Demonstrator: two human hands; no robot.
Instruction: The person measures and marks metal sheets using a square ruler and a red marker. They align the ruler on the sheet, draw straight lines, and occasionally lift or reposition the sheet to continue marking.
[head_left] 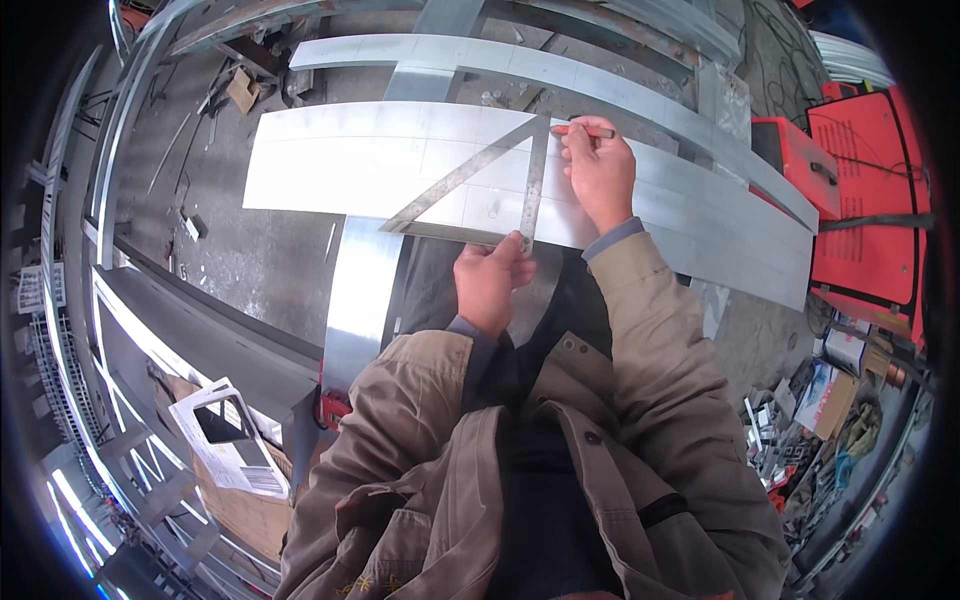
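A wide pale metal plate (330, 160) lies crosswise before me, with faint lines across its face. On it rests a triangular metal set square (465, 179), its long base along the plate's near edge. My left hand (489, 277) pinches the square's near right corner. In the fingers of my right hand (603, 178) is a red marking pencil (588, 131), held nearly level. Its tip is beside the upper end of the square's upright arm, on the plate. Whether the tip touches the metal I cannot tell.
Behind the plate runs a narrower metal strip (540, 68). Metal beams (362, 290) support the work from below. A red machine (865, 190) stands at the right, above cardboard boxes (825, 398) and scrap. At the lower left, a phone (222, 420) lies on papers (256, 466).
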